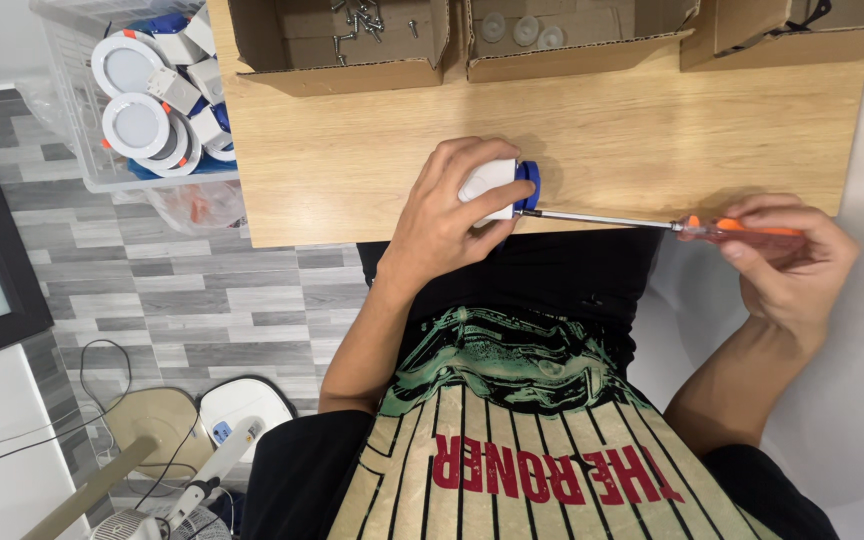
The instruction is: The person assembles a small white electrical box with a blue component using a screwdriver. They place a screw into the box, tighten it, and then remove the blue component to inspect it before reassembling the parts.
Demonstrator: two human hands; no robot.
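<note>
Head view, looking down over the near edge of a light wooden table.

Left hand: fingers wrapped closed around a small white box-shaped part with a blue end cap, held just above or on the table surface near its front edge; contact with the table cannot be told. The blue cap faces the person's right.

Right hand: closed around the orange, partly clear handle of a screwdriver, off the table's right front corner. The thin metal shaft runs nearly level leftward, and its tip meets the blue end of the part. The two hands are well apart, joined only by the tool.

Along the far edge of the table, three open cardboard boxes in a row:
- left box holds loose metal screws;
- middle box holds a few small clear round pieces;
- right box only partly in view, with a dark item inside, kind unclear.

On the floor to the left of the table, a clear plastic bin is filled with round white downlight fixtures and small white driver boxes with blue and orange details. Grey wood-pattern floor below. A fan with its beige base and cables lies at lower left.
</note>
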